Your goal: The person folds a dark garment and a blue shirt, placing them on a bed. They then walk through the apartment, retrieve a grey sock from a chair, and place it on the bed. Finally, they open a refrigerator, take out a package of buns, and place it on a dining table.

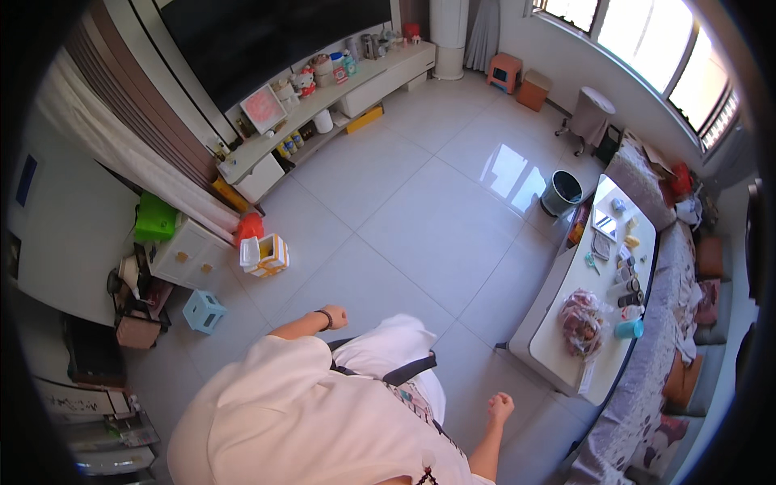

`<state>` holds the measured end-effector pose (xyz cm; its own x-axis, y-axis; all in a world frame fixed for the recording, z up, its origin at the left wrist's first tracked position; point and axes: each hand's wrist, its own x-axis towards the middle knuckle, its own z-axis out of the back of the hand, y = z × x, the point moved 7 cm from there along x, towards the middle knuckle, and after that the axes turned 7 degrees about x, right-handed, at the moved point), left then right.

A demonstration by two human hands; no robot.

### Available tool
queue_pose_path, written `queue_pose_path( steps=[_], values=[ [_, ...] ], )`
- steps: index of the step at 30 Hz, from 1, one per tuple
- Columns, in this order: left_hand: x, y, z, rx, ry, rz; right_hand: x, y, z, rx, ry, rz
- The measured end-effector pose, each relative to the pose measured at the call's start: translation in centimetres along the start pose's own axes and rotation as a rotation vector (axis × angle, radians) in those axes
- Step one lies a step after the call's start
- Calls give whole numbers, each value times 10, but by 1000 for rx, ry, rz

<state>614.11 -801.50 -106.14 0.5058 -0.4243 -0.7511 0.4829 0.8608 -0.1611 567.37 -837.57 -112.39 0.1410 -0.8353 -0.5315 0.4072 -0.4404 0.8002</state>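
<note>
My left hand (pixel 335 316) hangs over the tiled floor, with a dark beaded bracelet (pixel 327 319) at the wrist. Its fingers are curled in, and nothing shows in them. Lower on the right, my right hand (pixel 501 407) is also curled, with no object visible in it. It is nearest to the white coffee table (pixel 548 357) but does not touch it. On that table lie a plastic bag of food (pixel 583 324), a turquoise cup (pixel 629 329), several jars (pixel 624 288), scissors (pixel 592 264) and a tablet-like device (pixel 605 224).
A light blue stool (pixel 205 311) and an open foam box (pixel 265 254) stand on the left floor. A TV cabinet (pixel 382 85) lines the far wall. Past the coffee table's near end is a trash bin (pixel 561 193); a covered sofa (pixel 658 315) runs along the right.
</note>
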Motion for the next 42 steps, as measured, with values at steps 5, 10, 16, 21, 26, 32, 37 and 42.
queue_pose_path(
  steps=[5, 10, 16, 21, 26, 32, 37, 42],
  values=[
    [65, -54, 10, 141, 65, -46, 75, 117, -5, 41, 5, 1],
    [172, -186, 88, 180, 104, -138, 150, 110, 36, 212, -119, -34],
    [263, -312, 171, -226, 23, -310, 200, 197, 52, -110, -432, 59],
    [270, -398, 233, -217, 101, -386, 247, 217, 57, -64, -541, -23],
    [307, -377, 236, -71, 123, -328, 322, 185, 63, -103, -628, -57],
    [309, -360, 263, 72, 152, -159, 373, 152, 96, -54, -1016, -96],
    [317, -373, 259, -60, 165, -97, 415, 156, 111, -78, -1007, -334],
    [313, -461, 266, -10, 210, -63, 435, 122, 122, -66, -1114, -516]
  ],
)
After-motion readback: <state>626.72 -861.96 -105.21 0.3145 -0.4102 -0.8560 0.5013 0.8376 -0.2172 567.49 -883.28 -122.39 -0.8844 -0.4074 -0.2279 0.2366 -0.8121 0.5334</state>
